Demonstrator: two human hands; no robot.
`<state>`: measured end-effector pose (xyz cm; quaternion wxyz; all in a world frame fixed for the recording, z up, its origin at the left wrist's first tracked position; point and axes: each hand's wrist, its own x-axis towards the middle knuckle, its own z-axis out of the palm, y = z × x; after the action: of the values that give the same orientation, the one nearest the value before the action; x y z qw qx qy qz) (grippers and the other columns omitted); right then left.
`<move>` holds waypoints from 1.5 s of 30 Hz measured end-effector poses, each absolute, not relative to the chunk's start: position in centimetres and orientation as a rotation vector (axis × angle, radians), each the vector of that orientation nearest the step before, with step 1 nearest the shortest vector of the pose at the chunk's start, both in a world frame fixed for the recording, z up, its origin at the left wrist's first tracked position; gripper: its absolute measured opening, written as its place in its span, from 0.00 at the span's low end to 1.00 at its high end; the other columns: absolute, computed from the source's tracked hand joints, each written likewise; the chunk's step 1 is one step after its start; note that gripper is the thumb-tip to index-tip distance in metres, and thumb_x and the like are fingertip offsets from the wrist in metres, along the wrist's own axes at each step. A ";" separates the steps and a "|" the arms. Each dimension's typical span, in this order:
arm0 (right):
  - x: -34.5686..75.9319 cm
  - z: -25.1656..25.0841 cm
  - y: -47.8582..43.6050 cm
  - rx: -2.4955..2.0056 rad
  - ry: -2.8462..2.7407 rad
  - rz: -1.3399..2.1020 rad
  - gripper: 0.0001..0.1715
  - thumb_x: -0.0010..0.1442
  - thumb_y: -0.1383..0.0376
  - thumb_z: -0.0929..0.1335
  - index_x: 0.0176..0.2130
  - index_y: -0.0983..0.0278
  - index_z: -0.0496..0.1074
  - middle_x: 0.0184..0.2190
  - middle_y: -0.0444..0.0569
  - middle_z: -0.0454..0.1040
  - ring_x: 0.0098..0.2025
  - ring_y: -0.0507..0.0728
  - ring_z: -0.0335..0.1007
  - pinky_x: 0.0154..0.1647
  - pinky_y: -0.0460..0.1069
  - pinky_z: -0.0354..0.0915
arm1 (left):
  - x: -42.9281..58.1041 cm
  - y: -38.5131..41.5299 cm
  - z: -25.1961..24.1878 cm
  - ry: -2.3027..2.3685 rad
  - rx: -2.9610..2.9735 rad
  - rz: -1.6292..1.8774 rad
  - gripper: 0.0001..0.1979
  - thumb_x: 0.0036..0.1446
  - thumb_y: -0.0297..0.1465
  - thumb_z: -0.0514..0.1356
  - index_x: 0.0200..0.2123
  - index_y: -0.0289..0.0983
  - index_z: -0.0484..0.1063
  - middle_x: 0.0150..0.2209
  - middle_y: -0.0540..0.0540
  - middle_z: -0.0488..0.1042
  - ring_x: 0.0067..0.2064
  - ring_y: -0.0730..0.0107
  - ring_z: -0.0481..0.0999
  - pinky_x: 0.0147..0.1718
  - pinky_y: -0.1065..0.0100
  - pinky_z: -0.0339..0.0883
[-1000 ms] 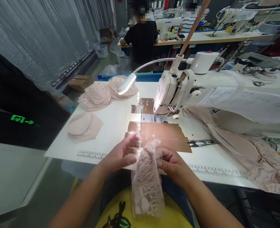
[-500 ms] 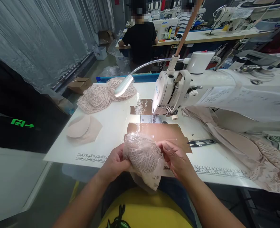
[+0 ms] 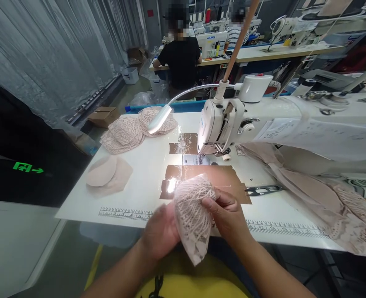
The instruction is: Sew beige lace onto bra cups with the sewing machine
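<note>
Both my hands hold a pale pink lace cup piece at the near edge of the white sewing table. My left hand cups it from the left and underneath, fingers closed behind the fabric. My right hand pinches its upper right edge. The white sewing machine stands just beyond, its needle area lit by a gooseneck lamp. Brown tape patches cover the table in front of the needle.
A pile of lace cups lies at the table's far left, with plain foam cups nearer. More pink lace fabric is heaped at the right. Thread snips lie beside the tape. A person in black sits at a bench behind.
The lace piece has been turned and folded between my hands, from hanging down to bunched upright. My left hand dropped lower beneath it. The view shifted slightly.
</note>
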<state>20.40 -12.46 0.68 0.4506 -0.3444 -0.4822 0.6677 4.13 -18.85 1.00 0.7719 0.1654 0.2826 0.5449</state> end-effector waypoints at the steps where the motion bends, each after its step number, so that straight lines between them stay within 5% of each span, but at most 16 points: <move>1: 20.2 0.7 -12.6 -0.871 -1.226 1.643 0.13 0.50 0.59 0.74 0.21 0.62 0.72 0.25 0.44 0.69 0.29 0.54 0.63 0.34 0.50 0.64 | 4.7 -19.0 1.1 0.626 0.367 1.158 0.25 0.49 0.39 0.63 0.50 0.33 0.70 0.42 0.39 0.76 0.48 0.56 0.74 0.48 0.60 0.67; 4: 19.8 0.9 -12.6 -0.898 -1.182 1.662 0.14 0.48 0.57 0.75 0.21 0.62 0.72 0.23 0.44 0.70 0.28 0.54 0.64 0.31 0.50 0.65 | 5.9 -19.2 1.1 0.730 0.344 1.167 0.22 0.39 0.20 0.65 0.42 0.34 0.75 0.35 0.45 0.78 0.39 0.63 0.76 0.39 0.67 0.69; 6: 19.9 1.2 -12.1 -0.904 -1.033 1.657 0.16 0.46 0.54 0.75 0.21 0.61 0.71 0.21 0.44 0.70 0.26 0.54 0.65 0.30 0.51 0.66 | 5.8 -19.5 0.7 0.775 0.355 1.185 0.19 0.36 0.17 0.65 0.35 0.35 0.76 0.33 0.47 0.77 0.33 0.69 0.76 0.31 0.72 0.67; 9: 20.6 1.8 -11.2 -0.906 -0.870 1.592 0.16 0.44 0.54 0.76 0.22 0.61 0.71 0.20 0.43 0.70 0.24 0.54 0.65 0.29 0.51 0.66 | 4.1 -20.3 0.0 0.706 0.526 1.060 0.06 0.40 0.21 0.67 0.23 0.32 0.73 0.24 0.48 0.74 0.21 0.76 0.70 0.19 0.76 0.58; 12: 21.4 2.1 -10.7 -0.909 -0.956 1.617 0.15 0.46 0.54 0.76 0.24 0.61 0.72 0.21 0.43 0.71 0.24 0.53 0.65 0.27 0.50 0.65 | 1.2 -20.9 0.4 0.567 0.790 0.875 0.16 0.49 0.30 0.66 0.15 0.33 0.66 0.17 0.48 0.67 0.17 0.77 0.66 0.17 0.74 0.56; 14: 21.6 2.3 -10.9 -0.915 -1.181 1.689 0.14 0.48 0.55 0.75 0.25 0.62 0.73 0.22 0.44 0.72 0.25 0.53 0.65 0.27 0.48 0.63 | -0.5 -20.8 1.8 0.624 0.977 0.967 0.13 0.52 0.33 0.64 0.20 0.34 0.68 0.22 0.46 0.70 0.23 0.74 0.69 0.22 0.72 0.62; 16: 21.4 2.5 -11.4 -0.875 -1.465 1.744 0.13 0.49 0.57 0.74 0.25 0.63 0.73 0.22 0.43 0.71 0.25 0.52 0.64 0.26 0.47 0.61 | -1.4 -20.1 3.4 0.867 1.200 1.156 0.08 0.51 0.33 0.65 0.34 0.38 0.73 0.38 0.42 0.74 0.38 0.66 0.73 0.36 0.67 0.67; 18: 21.0 2.9 -12.1 -0.797 -1.682 1.758 0.11 0.52 0.59 0.73 0.26 0.63 0.73 0.23 0.43 0.71 0.25 0.51 0.64 0.26 0.46 0.60 | -1.6 -19.1 4.5 1.119 1.432 1.150 0.26 0.45 0.33 0.69 0.49 0.41 0.70 0.51 0.41 0.68 0.52 0.57 0.67 0.49 0.62 0.64; 20: 20.7 3.2 -12.7 -0.734 -1.802 1.738 0.09 0.56 0.60 0.71 0.29 0.63 0.73 0.24 0.43 0.72 0.26 0.51 0.65 0.27 0.46 0.61 | -1.2 -18.2 4.8 1.201 1.496 0.980 0.29 0.44 0.34 0.70 0.51 0.40 0.68 0.48 0.42 0.70 0.49 0.58 0.69 0.46 0.63 0.65; 23: 20.5 3.5 -13.0 -0.762 -1.911 1.609 0.08 0.58 0.60 0.69 0.32 0.62 0.73 0.26 0.44 0.73 0.28 0.52 0.67 0.29 0.46 0.62 | -0.2 -17.7 4.2 1.115 1.339 0.825 0.15 0.49 0.36 0.66 0.38 0.35 0.71 0.31 0.50 0.68 0.31 0.72 0.68 0.30 0.72 0.63; 25: 20.4 3.5 -13.0 -0.836 -1.945 1.475 0.09 0.57 0.60 0.69 0.30 0.62 0.73 0.24 0.43 0.72 0.26 0.52 0.66 0.26 0.45 0.61 | 0.4 -17.7 3.7 1.078 1.258 0.841 0.13 0.50 0.37 0.66 0.34 0.33 0.70 0.27 0.52 0.65 0.28 0.76 0.64 0.27 0.74 0.59; 31: 19.9 3.8 -12.7 -0.877 -1.866 1.234 0.11 0.56 0.63 0.68 0.24 0.63 0.70 0.26 0.46 0.74 0.28 0.53 0.69 0.28 0.47 0.63 | 1.1 -17.5 3.9 1.024 1.257 0.871 0.10 0.51 0.33 0.65 0.30 0.33 0.69 0.27 0.51 0.64 0.29 0.75 0.64 0.27 0.74 0.59; 39: 20.1 3.5 -12.2 -0.921 -1.836 1.222 0.12 0.56 0.65 0.67 0.22 0.63 0.65 0.22 0.46 0.71 0.25 0.52 0.65 0.24 0.47 0.60 | 0.8 -16.7 4.2 0.973 1.261 0.880 0.13 0.54 0.34 0.64 0.39 0.32 0.73 0.33 0.48 0.69 0.34 0.72 0.69 0.34 0.72 0.63; 45: 20.3 3.5 -12.0 -0.940 -1.824 1.270 0.14 0.56 0.64 0.67 0.21 0.63 0.64 0.22 0.45 0.69 0.24 0.52 0.64 0.24 0.47 0.59 | 1.1 -15.6 4.5 1.067 1.307 0.846 0.13 0.58 0.37 0.60 0.35 0.31 0.74 0.28 0.48 0.68 0.31 0.75 0.65 0.30 0.73 0.59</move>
<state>20.33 -11.98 3.50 0.3563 -0.3639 -0.7062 0.4919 1.08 -15.65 4.51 0.5868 0.5608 0.4576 0.3629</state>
